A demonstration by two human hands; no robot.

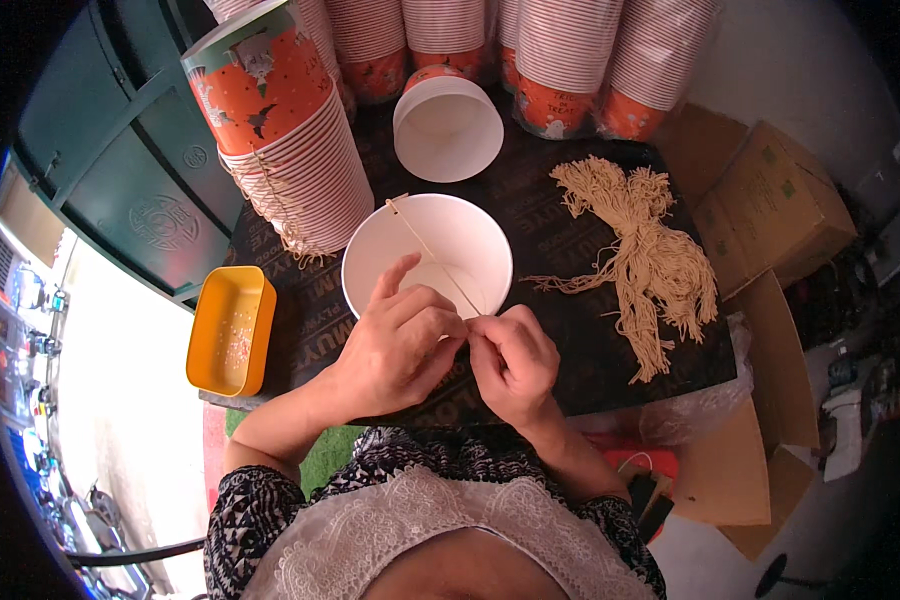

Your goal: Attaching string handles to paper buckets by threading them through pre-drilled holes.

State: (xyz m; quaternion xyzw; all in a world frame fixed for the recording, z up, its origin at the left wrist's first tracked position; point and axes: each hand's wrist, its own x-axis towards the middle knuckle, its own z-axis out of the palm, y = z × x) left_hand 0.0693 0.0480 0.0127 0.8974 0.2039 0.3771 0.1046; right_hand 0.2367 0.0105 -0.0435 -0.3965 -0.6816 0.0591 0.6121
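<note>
Both hands pinch a thin tan string over the white paper bucket at the table's near edge: left hand and right hand closed on its near end. Bucket looks empty otherwise. Yellow tray at the left edge holds tiny bits; loose string bundle lies right; stacked orange cups along the far edge.

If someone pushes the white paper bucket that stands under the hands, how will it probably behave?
The white paper bucket looks empty and thin-walled, so it is probably light and would slide easily on the dark board. Its wide open mouth suggests the rim may flex under a squeeze. The string held by both hands, left hand and right hand, could tug it sideways.
</note>
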